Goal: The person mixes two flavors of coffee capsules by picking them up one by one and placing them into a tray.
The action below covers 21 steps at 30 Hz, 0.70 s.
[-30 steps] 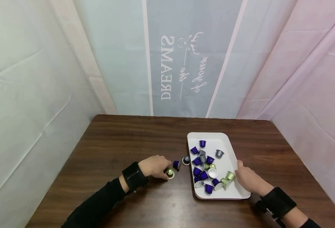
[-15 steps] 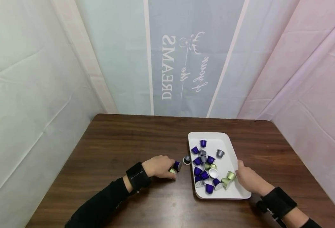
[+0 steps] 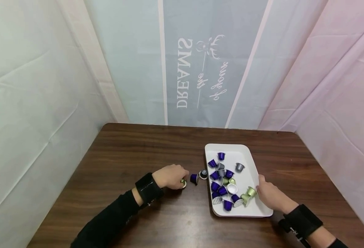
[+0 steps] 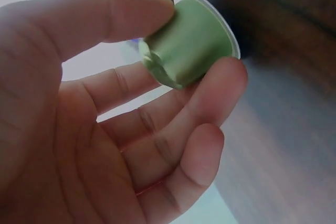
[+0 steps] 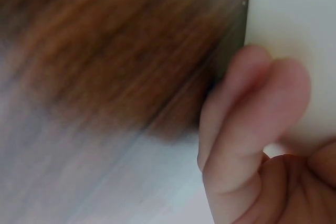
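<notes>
A green coffee capsule (image 4: pixel 191 40) with a pale rim is pinched between the thumb and fingers of my left hand (image 3: pixel 171 176). In the left wrist view its base is dented. Just right of that hand, a purple capsule (image 3: pixel 194 178) lies on its side against or close beside a dark grey capsule (image 3: pixel 203 173) on the table. My right hand (image 3: pixel 271 195) grips the right edge of a white tray (image 3: pixel 250 210), its curled fingers at the tray's side in the right wrist view. Several purple, grey and green capsules lie in the tray, mostly along its left half.
The brown wooden table (image 3: pixel 132 148) carries the tray on its right part. Behind it hangs a grey-blue printed cloth (image 3: pixel 213 113); pale cloths line the left and right sides.
My left hand first reached the green capsule on the table, moved right around it, and now holds it slightly farther back. The purple capsule shifted slightly right. The right hand and tray stay put.
</notes>
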### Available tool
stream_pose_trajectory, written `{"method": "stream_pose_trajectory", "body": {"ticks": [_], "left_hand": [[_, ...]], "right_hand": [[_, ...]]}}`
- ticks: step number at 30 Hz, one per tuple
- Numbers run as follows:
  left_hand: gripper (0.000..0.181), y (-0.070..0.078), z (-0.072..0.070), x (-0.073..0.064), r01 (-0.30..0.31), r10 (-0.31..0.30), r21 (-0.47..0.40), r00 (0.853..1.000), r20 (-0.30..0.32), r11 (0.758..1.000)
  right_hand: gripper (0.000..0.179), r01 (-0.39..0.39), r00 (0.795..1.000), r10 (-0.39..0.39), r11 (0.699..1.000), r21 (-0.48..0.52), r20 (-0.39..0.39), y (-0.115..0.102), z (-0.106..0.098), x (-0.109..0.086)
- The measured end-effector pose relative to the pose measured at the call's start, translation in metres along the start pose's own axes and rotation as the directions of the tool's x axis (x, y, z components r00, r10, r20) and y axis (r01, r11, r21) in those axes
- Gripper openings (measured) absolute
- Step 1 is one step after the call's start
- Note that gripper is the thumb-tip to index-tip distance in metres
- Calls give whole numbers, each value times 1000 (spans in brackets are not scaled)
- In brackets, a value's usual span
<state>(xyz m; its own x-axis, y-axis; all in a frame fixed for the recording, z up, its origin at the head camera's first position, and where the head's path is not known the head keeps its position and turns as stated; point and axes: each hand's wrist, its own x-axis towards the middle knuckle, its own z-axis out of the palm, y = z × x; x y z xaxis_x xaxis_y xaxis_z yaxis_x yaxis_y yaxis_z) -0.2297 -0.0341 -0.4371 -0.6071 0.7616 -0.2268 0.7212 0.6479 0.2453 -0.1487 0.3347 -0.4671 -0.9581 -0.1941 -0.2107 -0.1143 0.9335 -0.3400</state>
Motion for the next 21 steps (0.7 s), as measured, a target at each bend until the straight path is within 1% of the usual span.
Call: {"method": "stream_pose_trajectory", "body": {"ticks": [4, 7, 10, 16, 21], "left_hand": [[14, 2, -12, 2, -16, 16, -6, 1000, -7, 1000], [12, 7, -20, 6, -38, 38, -3, 999, -27, 999], [11, 14, -29, 13, -72, 72, 4, 996, -47, 997], [12, 30, -45, 33, -144, 145, 16, 986, -77, 989], [11, 43, -51, 55, -188, 189, 27, 978, -89, 982]], "right_hand": [[41, -13, 1000, 13, 1000, -3, 5, 0, -1, 0], [39, -27, 1000, 27, 1000, -9, 12, 0, -1, 0], [38, -34, 999, 34, 999, -6, 14, 0, 0, -1], [37, -14, 1000, 14, 1000, -9, -12, -1, 0, 0], [37, -13, 1000, 12, 1000, -14, -28, -4, -1, -1]]}}
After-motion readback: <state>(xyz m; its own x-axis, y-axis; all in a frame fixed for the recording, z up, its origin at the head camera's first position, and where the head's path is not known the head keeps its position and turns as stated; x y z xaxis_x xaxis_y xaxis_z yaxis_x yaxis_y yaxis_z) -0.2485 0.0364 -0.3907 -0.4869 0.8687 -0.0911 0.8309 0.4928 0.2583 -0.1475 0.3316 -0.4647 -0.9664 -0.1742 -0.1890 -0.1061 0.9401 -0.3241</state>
